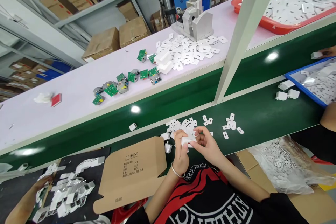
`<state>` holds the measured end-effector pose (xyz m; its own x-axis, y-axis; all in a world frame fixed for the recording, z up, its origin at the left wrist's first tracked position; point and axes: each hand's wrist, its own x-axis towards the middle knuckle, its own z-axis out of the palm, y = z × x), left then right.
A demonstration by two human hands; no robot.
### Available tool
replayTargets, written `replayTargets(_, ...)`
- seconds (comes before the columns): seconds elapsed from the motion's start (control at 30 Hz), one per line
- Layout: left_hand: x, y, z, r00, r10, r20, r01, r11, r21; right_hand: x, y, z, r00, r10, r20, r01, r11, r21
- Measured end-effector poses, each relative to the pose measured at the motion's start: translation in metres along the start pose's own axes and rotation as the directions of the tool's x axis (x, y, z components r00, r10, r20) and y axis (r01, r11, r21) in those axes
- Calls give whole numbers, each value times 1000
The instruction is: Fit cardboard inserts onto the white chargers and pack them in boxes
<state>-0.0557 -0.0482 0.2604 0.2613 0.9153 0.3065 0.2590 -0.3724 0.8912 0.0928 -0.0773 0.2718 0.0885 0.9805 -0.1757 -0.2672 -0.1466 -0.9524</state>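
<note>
My left hand point(181, 150) is closed around a white plastic charger housing point(187, 140), held just above the green work surface. From the other side my right hand point(206, 143) bends its fingers onto the same housing, thumb at its near edge. Whether a small plate is also between the right fingers is hidden. Just beyond my hands lies a pile of small flat white plates point(173, 125), partly covered by them. Two white housings point(168, 147) rest left of my left hand. More loose plates point(231, 124) are scattered to the right.
A flattened cardboard box point(141, 168) lies to my left. Green circuit boards point(111, 90), white plates point(194, 52) and a metal fixture point(194, 21) occupy the upper shelf. A post point(244, 31) rises ahead. Co-workers' hands show at a blue tray point(304, 82) and at far left.
</note>
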Motion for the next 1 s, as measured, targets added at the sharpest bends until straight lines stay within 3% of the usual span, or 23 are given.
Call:
replayTargets(0.13,0,-1,2,1000,22,2,-22,998,-55,2,8,-2,993,20,118,-26,998,58)
replayTargets(0.3,5,2,-3,988,36,152,-39,999,19,2,6,-7,989,-146,14,146,989,-10)
replayTargets(0.37,9,1,-8,986,42,162,-53,997,64,3,2,-10,980,-200,-6,199,977,-74)
replayTargets(0.43,13,-1,-12,985,56,163,-71,994,85,4,-1,-12,972,-236,-1,234,965,-119)
replayTargets(0.6,19,-9,-19,941,129,313,-163,983,84,4,-3,-12,968,-252,16,252,962,-107)
replayTargets(0.8,18,-9,-12,967,183,178,-199,977,75,3,3,-6,978,-205,36,206,978,-24)
replayTargets(1.0,18,-4,-4,982,123,144,-130,990,46,1,6,-5,964,-263,-41,253,953,-170)
